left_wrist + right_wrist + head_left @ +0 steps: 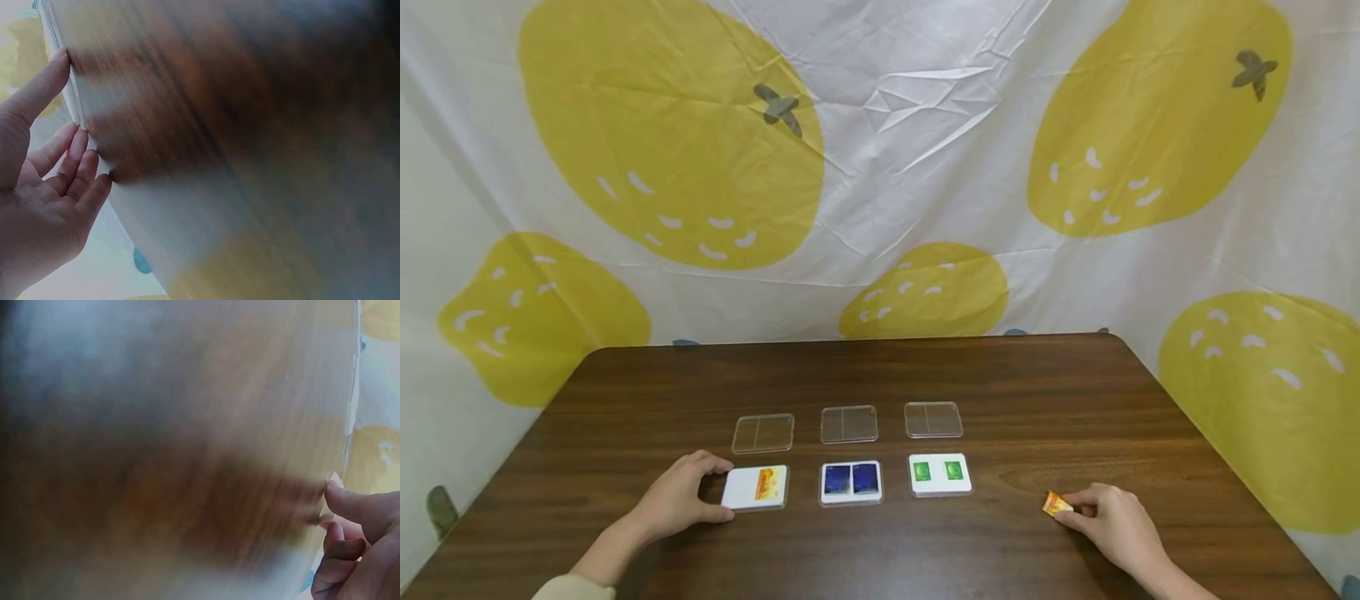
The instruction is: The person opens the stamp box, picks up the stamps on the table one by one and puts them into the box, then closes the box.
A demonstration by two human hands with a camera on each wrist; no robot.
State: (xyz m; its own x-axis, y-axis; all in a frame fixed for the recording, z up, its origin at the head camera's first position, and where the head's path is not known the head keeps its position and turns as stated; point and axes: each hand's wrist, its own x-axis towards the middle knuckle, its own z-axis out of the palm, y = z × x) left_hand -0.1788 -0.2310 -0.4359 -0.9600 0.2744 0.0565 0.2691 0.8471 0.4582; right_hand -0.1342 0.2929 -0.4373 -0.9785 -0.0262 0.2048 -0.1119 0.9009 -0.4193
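My left hand (681, 493) is at the left end of a shallow clear case (756, 488) with a white insert, thumb at its near corner and fingertips at its far corner. One orange-and-yellow picture card (771, 483) lies on the insert's right half; the left half is plain white. Away to the right, my right hand (1112, 521) pinches a small orange-and-yellow picture card (1056, 503) between thumb and fingers. In the right wrist view, only a pale sliver of that card (334, 480) shows at the thumb tip.
Beside the left case sit a case with two dark blue cards (851, 483) and one with two green cards (941, 475). Behind them are three clear lids (763, 433), (849, 424), (933, 419) in a row. A lemon-print cloth (925, 167) hangs behind the wooden table (1000, 375).
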